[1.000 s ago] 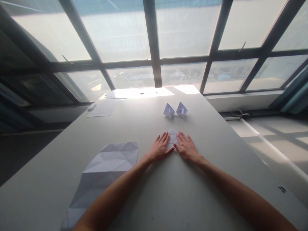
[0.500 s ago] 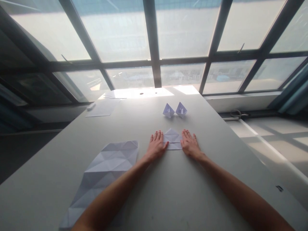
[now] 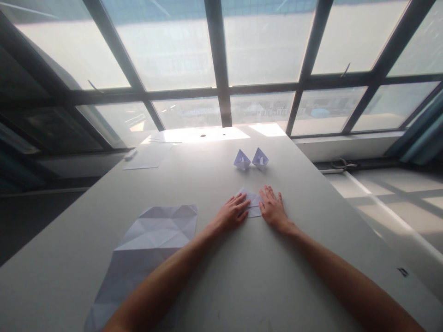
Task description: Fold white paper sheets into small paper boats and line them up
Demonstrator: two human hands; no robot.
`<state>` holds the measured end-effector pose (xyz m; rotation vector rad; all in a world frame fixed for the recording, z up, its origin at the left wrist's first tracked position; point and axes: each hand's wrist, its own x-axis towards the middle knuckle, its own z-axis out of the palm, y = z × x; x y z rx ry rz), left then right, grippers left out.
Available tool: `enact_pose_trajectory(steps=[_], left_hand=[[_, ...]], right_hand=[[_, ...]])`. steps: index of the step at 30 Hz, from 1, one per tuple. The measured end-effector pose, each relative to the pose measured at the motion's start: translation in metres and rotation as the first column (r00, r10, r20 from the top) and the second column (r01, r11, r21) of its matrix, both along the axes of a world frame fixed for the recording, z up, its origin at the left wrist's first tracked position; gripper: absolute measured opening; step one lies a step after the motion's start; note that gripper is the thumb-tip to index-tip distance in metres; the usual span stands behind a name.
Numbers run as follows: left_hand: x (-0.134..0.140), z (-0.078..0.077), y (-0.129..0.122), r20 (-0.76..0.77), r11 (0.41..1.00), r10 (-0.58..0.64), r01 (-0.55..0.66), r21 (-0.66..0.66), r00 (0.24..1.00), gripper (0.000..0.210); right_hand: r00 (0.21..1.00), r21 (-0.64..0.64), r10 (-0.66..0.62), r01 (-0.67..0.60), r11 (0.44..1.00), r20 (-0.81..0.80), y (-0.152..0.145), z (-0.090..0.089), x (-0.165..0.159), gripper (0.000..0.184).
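A small folded sheet of white paper (image 3: 254, 201) lies flat on the table between my two hands. My left hand (image 3: 232, 213) rests across its left part, fingers stretched out and hiding that side. Flat on its right edge lies my right hand (image 3: 273, 210), with the fingers extended. Part of a pointed flap shows at the paper's far side. Beyond it stand two folded paper boats, a left one (image 3: 242, 160) and a right one (image 3: 260, 158), side by side.
A large creased paper sheet (image 3: 152, 235) lies at the left, partly under my left forearm. Flat paper (image 3: 143, 157) and a small white object (image 3: 130, 154) sit at the table's far left. Windows stand behind the white table (image 3: 304, 286). A small black mark (image 3: 402, 272) is near its right edge.
My left hand has slid right over the folded paper and turned, covering more of it. The paper's pointed flap looks shifted slightly left. My right hand has stayed nearly still.
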<state>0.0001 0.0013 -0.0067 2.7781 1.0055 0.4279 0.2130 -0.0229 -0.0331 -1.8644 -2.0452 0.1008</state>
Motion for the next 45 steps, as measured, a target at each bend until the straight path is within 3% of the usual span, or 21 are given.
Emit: enact_pose_trajectory(steps=[5, 9, 13, 15, 20, 28, 34, 45], left_hand=[[-0.002, -0.005, 0.003, -0.027, 0.999, 0.020, -0.021, -0.034, 0.999, 0.055], [-0.004, -0.001, 0.003, -0.073, 0.999, 0.001, -0.004, -0.041, 0.997, 0.062], [-0.008, 0.004, 0.004, -0.104, 0.997, -0.068, 0.063, -0.051, 0.992, 0.067], [-0.009, 0.006, 0.004, -0.100, 0.995, -0.083, 0.077, -0.058, 0.992, 0.065], [-0.007, 0.006, 0.004, -0.073, 0.996, -0.055, 0.049, -0.074, 0.996, 0.063], [-0.007, 0.008, 0.001, -0.093, 0.998, -0.045, 0.040, -0.055, 0.995, 0.068], [-0.008, 0.008, 0.003, -0.091, 0.998, -0.053, 0.049, -0.048, 0.994, 0.069], [-0.009, 0.004, 0.008, -0.034, 0.994, -0.039, 0.035, -0.106, 0.999, 0.070]], right_hand=[[0.997, 0.102, 0.050, -0.043, 0.994, -0.062, -0.001, 0.010, -0.002, 0.050], [0.972, 0.240, 0.202, -0.170, 0.956, -0.117, -0.006, 0.022, -0.008, 0.048], [0.901, 0.195, 0.410, -0.381, 0.904, -0.139, -0.009, 0.021, -0.013, 0.057], [0.879, 0.135, 0.456, -0.439, 0.888, -0.141, -0.008, 0.017, -0.014, 0.058], [0.893, 0.023, 0.428, -0.429, 0.903, -0.137, -0.005, 0.010, -0.013, 0.060], [0.898, -0.055, 0.431, -0.436, 0.898, -0.088, -0.005, 0.015, -0.009, 0.066], [0.899, -0.070, 0.437, -0.438, 0.896, -0.037, -0.003, 0.015, -0.004, 0.067], [0.884, -0.055, 0.458, -0.464, 0.884, -0.095, 0.002, 0.018, 0.003, 0.065]])
